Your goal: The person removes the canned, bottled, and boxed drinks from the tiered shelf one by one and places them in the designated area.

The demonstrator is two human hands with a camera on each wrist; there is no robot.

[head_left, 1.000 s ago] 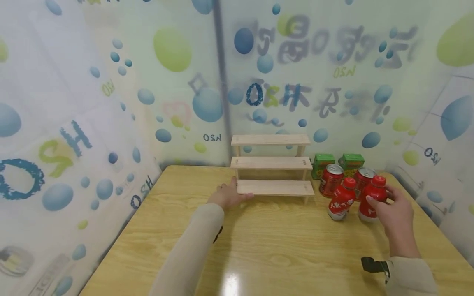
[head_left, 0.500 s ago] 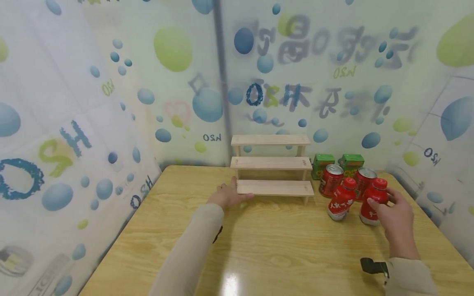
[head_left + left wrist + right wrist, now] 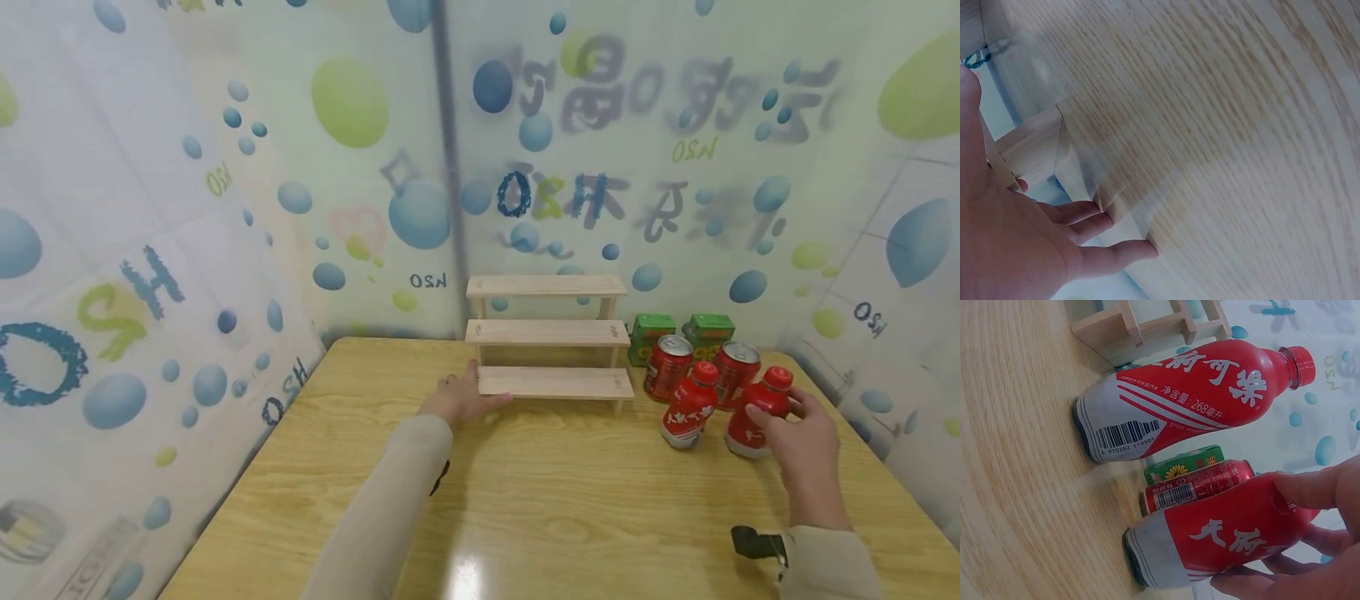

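Observation:
In the head view my right hand [image 3: 804,437] holds a red cola bottle [image 3: 761,412] with a white base, its cap leaning to the right. The right wrist view shows the thumb on one side of this bottle [image 3: 1235,534] and fingers on the other. Left of it stands a second such bottle [image 3: 688,408]. My left hand [image 3: 457,400] rests at the left end of a three-step wooden shelf [image 3: 555,382], thumb along the lowest step's front edge. In the left wrist view several outstretched fingers [image 3: 1119,256] touch the table.
Behind the bottles stand two red cans [image 3: 667,367] and two green cartons [image 3: 651,337]. These stand right of the shelf on the wood-grain table [image 3: 540,517]. A patterned curtain [image 3: 360,208] encloses the back and sides.
The right hand's bottle has come slightly toward me and right, its top now leaning to the right. The left hand and shelf have not visibly moved.

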